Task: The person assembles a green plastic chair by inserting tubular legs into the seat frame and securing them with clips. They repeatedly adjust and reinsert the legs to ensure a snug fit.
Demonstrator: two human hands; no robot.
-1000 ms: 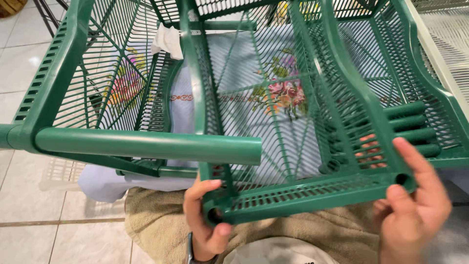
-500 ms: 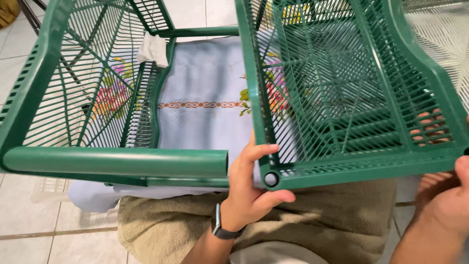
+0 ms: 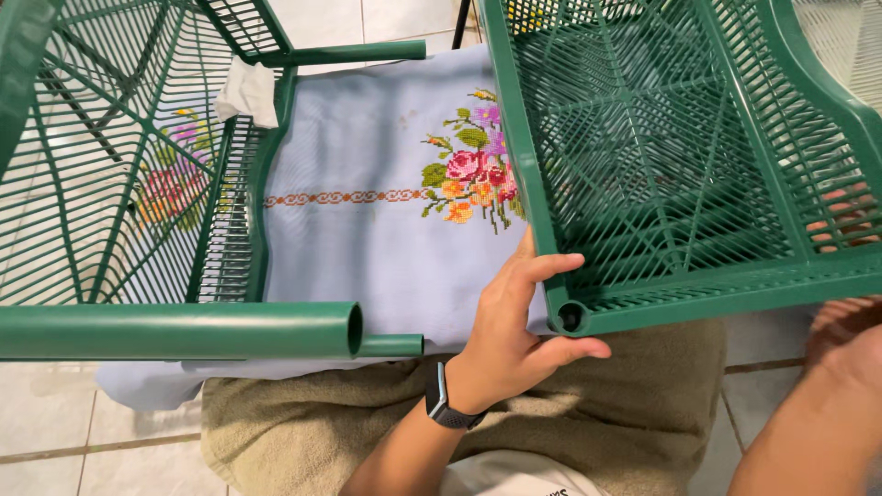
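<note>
Tiled floor (image 3: 55, 432), with a pale blue embroidered cloth (image 3: 367, 248) spread above it. Green lattice shelf (image 3: 680, 156), upper right over the cloth's right edge; left hand (image 3: 514, 331) grips its near-left corner socket, fingers closed around it. Right hand (image 3: 850, 321) at the shelf's right edge, its grip unclear. Second shelf (image 3: 119, 184) with tube (image 3: 184, 331) over the cloth's left edge.

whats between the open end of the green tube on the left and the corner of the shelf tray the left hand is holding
In the head view, only the embroidered blue cloth shows between the green tube and the shelf tray, apart from the left hand itself at the tray's corner.
</note>
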